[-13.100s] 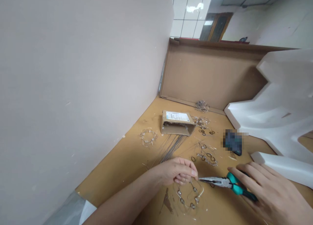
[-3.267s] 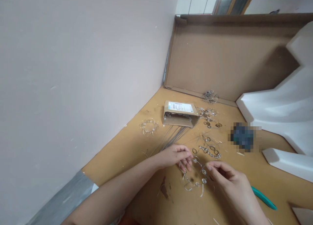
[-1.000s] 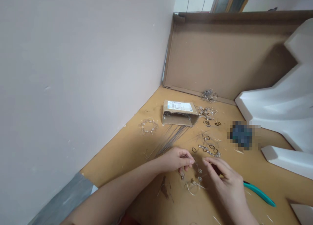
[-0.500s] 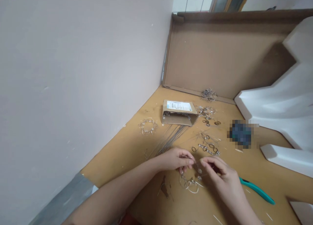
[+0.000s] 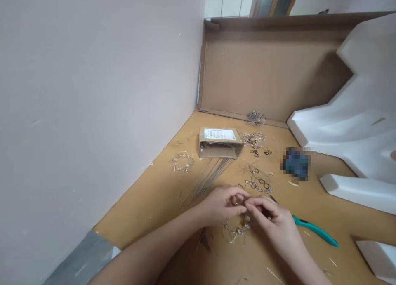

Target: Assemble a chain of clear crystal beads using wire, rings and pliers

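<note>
A thin wire loop strung with clear beads [image 5: 239, 231] hangs below my fingers, just over the table. My left hand [image 5: 221, 204] pinches its upper part between thumb and fingers. From the right, my right hand [image 5: 274, 219] pinches at the same spot, its fingertips meeting those of the left. The exact bit of wire between the fingertips is hidden. Teal-handled pliers [image 5: 318, 231] lie beside my right hand, their head partly behind it. Just beyond the hands rests a beaded strand with dark rings [image 5: 260, 186].
An opened small cardboard box [image 5: 221, 142] holds beaded pieces, with long grey wires [image 5: 213, 173] before it. Left of it lies another beaded ring [image 5: 182, 163]. Wire clusters [image 5: 255, 140] sit behind. White foam blocks [image 5: 355, 190] stand right; a wall [image 5: 93, 91] borders the left.
My hands have come together, so the fingertips now meet where a gap was. The beaded loop hangs closer beneath them. The whole view has shifted slightly.
</note>
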`<state>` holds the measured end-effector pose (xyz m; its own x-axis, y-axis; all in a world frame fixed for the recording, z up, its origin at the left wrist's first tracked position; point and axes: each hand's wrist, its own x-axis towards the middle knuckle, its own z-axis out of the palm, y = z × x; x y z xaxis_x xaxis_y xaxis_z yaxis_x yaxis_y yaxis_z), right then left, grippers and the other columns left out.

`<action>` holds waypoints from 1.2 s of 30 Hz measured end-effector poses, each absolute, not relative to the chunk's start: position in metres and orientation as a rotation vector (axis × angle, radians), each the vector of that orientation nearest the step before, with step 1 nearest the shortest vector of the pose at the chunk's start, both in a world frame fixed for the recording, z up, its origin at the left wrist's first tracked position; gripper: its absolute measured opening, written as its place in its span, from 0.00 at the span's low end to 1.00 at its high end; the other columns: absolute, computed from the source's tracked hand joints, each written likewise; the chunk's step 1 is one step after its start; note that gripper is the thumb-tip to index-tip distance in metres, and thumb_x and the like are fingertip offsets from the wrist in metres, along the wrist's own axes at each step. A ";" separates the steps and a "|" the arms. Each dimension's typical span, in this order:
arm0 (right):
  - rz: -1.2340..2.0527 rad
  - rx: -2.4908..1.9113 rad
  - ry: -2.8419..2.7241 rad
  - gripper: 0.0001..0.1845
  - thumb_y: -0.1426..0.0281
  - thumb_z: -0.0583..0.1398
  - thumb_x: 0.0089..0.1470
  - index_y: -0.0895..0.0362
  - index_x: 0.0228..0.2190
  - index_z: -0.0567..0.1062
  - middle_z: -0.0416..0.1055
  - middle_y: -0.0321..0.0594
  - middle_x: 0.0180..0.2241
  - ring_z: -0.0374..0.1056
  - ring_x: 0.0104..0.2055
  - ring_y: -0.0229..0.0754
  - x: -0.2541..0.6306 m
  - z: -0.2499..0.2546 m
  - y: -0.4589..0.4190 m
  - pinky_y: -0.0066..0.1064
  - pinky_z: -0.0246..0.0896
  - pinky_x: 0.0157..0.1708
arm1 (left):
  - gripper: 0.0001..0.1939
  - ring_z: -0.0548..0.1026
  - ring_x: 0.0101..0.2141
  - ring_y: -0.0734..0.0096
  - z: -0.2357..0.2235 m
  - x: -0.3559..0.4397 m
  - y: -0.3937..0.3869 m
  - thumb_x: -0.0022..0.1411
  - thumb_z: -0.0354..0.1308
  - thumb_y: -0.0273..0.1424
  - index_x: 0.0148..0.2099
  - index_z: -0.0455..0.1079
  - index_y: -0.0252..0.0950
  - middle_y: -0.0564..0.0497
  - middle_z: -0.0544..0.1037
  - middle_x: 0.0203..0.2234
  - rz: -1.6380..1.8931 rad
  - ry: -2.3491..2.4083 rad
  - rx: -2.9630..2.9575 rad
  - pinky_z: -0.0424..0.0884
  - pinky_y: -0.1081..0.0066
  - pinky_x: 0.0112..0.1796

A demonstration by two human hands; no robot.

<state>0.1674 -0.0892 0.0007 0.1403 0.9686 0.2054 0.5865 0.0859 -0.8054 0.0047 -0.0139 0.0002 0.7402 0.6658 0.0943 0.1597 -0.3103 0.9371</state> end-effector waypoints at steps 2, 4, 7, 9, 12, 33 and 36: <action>0.610 -1.592 -1.508 0.11 0.60 0.59 0.48 0.53 0.25 0.77 0.72 0.39 0.24 0.66 0.25 0.41 0.166 0.000 -0.090 0.31 0.62 0.25 | 0.14 0.65 0.26 0.78 0.000 0.006 -0.017 0.55 0.56 0.31 0.45 0.70 0.37 0.53 0.73 0.29 0.545 0.604 1.859 0.61 0.78 0.28; 0.641 -1.591 -1.469 0.11 0.60 0.60 0.47 0.54 0.25 0.77 0.72 0.39 0.24 0.66 0.25 0.41 0.165 -0.002 -0.090 0.31 0.62 0.25 | 0.12 0.65 0.26 0.79 -0.002 0.007 -0.018 0.56 0.55 0.31 0.43 0.70 0.36 0.54 0.72 0.27 0.556 0.570 1.841 0.61 0.78 0.28; 0.673 -1.587 -1.408 0.11 0.60 0.60 0.48 0.54 0.28 0.76 0.73 0.39 0.24 0.67 0.25 0.40 0.166 -0.004 -0.090 0.30 0.63 0.24 | 0.08 0.66 0.25 0.78 -0.008 0.007 -0.016 0.56 0.54 0.31 0.38 0.71 0.35 0.54 0.72 0.25 0.609 0.634 1.817 0.60 0.78 0.27; 0.656 -1.597 -1.355 0.13 0.59 0.60 0.48 0.55 0.32 0.75 0.73 0.41 0.28 0.67 0.26 0.40 0.170 -0.007 -0.088 0.30 0.65 0.26 | 0.08 0.66 0.25 0.77 -0.011 0.007 -0.014 0.56 0.54 0.32 0.34 0.71 0.34 0.53 0.72 0.24 0.654 0.721 1.768 0.60 0.78 0.27; 0.698 -1.634 -1.219 0.22 0.59 0.62 0.44 0.55 0.41 0.73 0.73 0.44 0.36 0.70 0.34 0.44 0.175 -0.010 -0.086 0.34 0.66 0.33 | 0.08 0.67 0.25 0.76 -0.014 0.007 -0.009 0.55 0.55 0.34 0.32 0.70 0.34 0.53 0.72 0.23 0.752 0.799 1.634 0.62 0.77 0.28; 1.111 -1.501 -1.130 0.14 0.57 0.59 0.48 0.55 0.24 0.69 0.69 0.32 0.17 0.60 0.20 0.36 0.165 -0.016 -0.086 0.28 0.54 0.25 | 0.07 0.71 0.26 0.74 -0.004 0.005 -0.007 0.54 0.56 0.32 0.34 0.70 0.33 0.51 0.76 0.24 0.844 0.811 1.418 0.64 0.75 0.31; 1.102 -1.510 -1.155 0.14 0.58 0.58 0.48 0.56 0.24 0.69 0.71 0.35 0.20 0.63 0.22 0.36 0.165 -0.016 -0.085 0.29 0.56 0.26 | 0.08 0.69 0.24 0.77 -0.002 0.003 -0.009 0.55 0.55 0.32 0.33 0.71 0.33 0.53 0.74 0.21 0.803 0.785 1.533 0.63 0.76 0.29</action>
<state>0.1650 -0.0852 -0.0155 0.1627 0.9792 -0.1210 0.1668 -0.1482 -0.9748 0.0032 -0.0090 -0.0017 0.5382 0.8406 0.0605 0.0412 -0.0979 0.9943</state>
